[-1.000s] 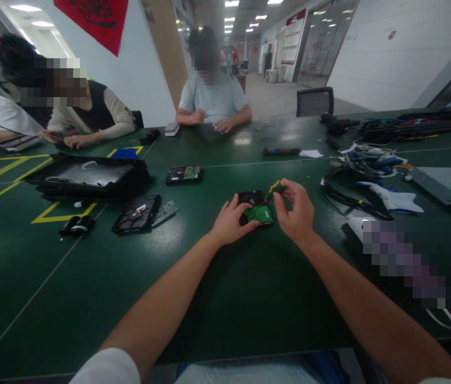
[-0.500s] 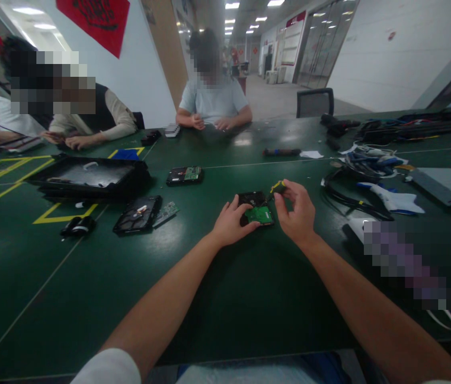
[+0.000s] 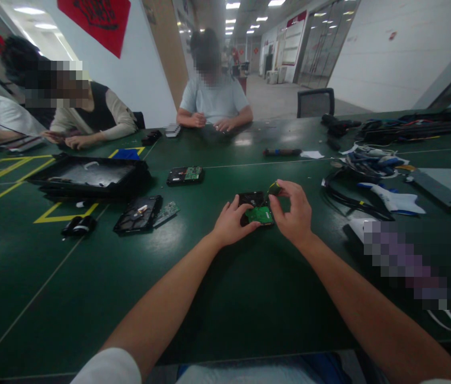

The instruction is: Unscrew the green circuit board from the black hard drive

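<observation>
A hard drive [image 3: 260, 215] with a green circuit board facing up lies flat on the green table. Thumb and fingers of my left hand [image 3: 231, 224] grip it from its left and near sides, hiding part of its edge. My right hand [image 3: 294, 208] pinches a small screwdriver [image 3: 275, 188] by its yellow and dark handle, just over the right side of the drive. The shaft slants down toward the drive, and whether its tip touches a screw I cannot tell.
To the left lie an opened drive casing [image 3: 136, 215], a loose circuit board [image 3: 166, 214], another hard drive [image 3: 185, 175] and a black tray [image 3: 91, 173]. On the right are bundled cables [image 3: 369, 160], gloves [image 3: 397, 198] and a grey metal box [image 3: 447, 185]. A person [image 3: 214, 101] sits opposite.
My right hand has shifted slightly left, and the screwdriver handle has turned in its fingers, showing less yellow. My left hand and the hard drive have stayed put.
</observation>
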A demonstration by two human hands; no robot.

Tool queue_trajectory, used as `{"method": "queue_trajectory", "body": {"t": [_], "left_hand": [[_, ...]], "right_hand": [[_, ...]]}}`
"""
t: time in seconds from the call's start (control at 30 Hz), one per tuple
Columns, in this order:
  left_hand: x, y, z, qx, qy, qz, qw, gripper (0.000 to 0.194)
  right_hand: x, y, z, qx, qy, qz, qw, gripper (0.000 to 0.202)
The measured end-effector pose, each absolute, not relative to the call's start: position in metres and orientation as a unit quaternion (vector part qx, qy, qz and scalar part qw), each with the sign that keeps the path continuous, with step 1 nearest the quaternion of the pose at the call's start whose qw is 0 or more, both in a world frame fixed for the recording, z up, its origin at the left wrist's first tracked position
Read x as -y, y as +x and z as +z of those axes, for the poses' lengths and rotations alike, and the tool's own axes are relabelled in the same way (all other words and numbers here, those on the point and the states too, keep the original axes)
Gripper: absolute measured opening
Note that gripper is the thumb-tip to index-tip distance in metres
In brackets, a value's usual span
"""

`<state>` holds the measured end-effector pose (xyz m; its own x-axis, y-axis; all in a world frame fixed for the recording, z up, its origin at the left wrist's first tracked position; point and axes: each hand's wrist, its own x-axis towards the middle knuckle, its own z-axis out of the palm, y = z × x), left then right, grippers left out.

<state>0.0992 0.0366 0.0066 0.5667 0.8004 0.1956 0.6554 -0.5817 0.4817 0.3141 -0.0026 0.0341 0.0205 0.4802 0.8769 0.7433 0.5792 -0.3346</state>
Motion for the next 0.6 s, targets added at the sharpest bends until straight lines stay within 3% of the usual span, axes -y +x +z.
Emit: {"method": "queue_trajectory", "body": {"t": [0.13,0.6], "left_hand": [[-0.0366,0.0993,0.0064,-0.425,0.865,0.197,0.179,0.064],[-0.0356,0.0989,0.008,-0.421,0.868,0.198,0.174,0.064]], "right_hand": [[-0.0006,0.3115,0.0279,0.694,-0.45,-0.058,0.559,0.052],[-0.0001,0.3132,0.0302,0.702,-0.443,-0.073,0.552,0.054]]}}
